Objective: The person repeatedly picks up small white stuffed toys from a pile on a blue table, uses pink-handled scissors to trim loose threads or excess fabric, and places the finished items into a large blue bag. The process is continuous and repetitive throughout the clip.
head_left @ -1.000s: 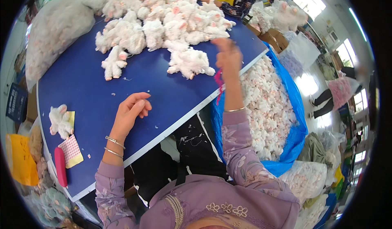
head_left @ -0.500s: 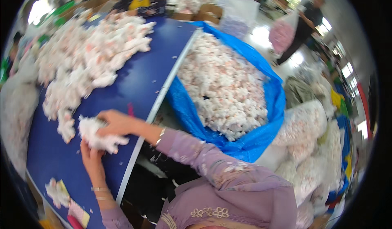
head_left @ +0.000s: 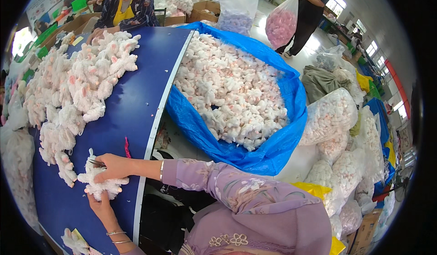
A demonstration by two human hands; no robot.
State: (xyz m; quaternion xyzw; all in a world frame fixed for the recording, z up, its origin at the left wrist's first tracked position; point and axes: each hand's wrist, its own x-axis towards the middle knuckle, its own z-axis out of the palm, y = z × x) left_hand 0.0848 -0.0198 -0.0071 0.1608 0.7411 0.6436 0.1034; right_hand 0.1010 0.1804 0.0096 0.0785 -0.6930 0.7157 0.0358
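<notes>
On the blue table, my left hand [head_left: 104, 207] grips a small white fluffy plush toy [head_left: 99, 189] from below. My right hand [head_left: 114, 166] is closed over the toy's upper part. From its fingers sticks a small two-pronged metal tool [head_left: 95, 163], its kind partly hidden by the fingers. The tool's tips lie against the white fur. Just beyond my hands, a big heap of similar white plush toys [head_left: 75, 89] with pinkish parts spreads over the table. One more plush toy [head_left: 75, 240] rests near the table's near edge.
Right of the blue table [head_left: 150, 89] stands a large blue sack [head_left: 298, 102] filled with white plush pieces. A pink thread strip [head_left: 127, 147] lies near the table edge. Stuffed clear bags [head_left: 330, 118] pile up at right. A person [head_left: 125, 9] sits across; another carries a pink-filled bag [head_left: 281, 26].
The view has shifted, showing more of the person across the table. The walking person has come nearer with the pink-filled bag. The metal tool now shows at my right fingers; both hands stay at the toy.
</notes>
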